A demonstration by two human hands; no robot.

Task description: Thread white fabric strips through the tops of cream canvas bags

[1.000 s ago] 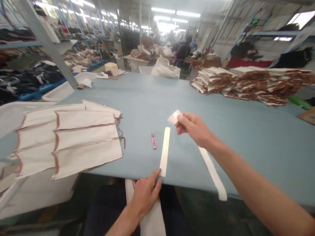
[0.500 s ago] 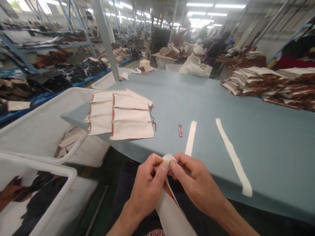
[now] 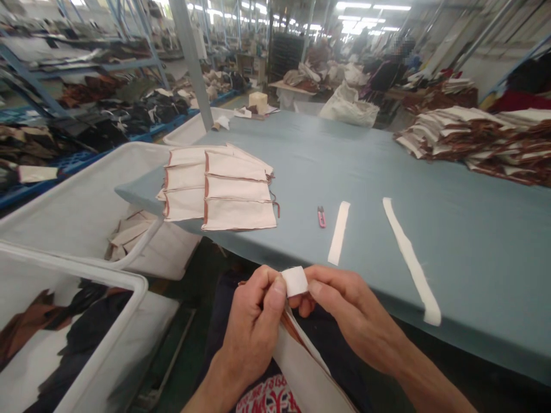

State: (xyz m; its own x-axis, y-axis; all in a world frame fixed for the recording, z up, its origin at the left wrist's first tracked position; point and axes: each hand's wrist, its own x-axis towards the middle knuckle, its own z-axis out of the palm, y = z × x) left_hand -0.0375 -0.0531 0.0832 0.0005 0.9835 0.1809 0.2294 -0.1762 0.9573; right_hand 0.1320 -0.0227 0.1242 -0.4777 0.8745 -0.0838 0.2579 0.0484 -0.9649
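Observation:
Both of my hands meet below the table's near edge, over my lap. My left hand (image 3: 253,321) and my right hand (image 3: 340,307) pinch a small white label (image 3: 295,281) against the top of a cream cloth bag (image 3: 301,367) that hangs down onto my lap. On the blue table (image 3: 473,241) just beyond lie a short white strip (image 3: 339,232), a longer curved white strip (image 3: 408,258) and pink thread snips (image 3: 321,216). A fanned stack of cream bags with brown trim (image 3: 224,189) lies at the table's left corner.
White bins (image 3: 64,212) with fabric pieces stand to my left. Large piles of cream and brown bags (image 3: 473,140) cover the table's far right. A white sack (image 3: 348,109) sits at the far end. Shelving and another person are in the background.
My right hand carried the white label from above the table down to my lap. My left hand let go of the short strip and lifted the bag's top; both now pinch label and bag.

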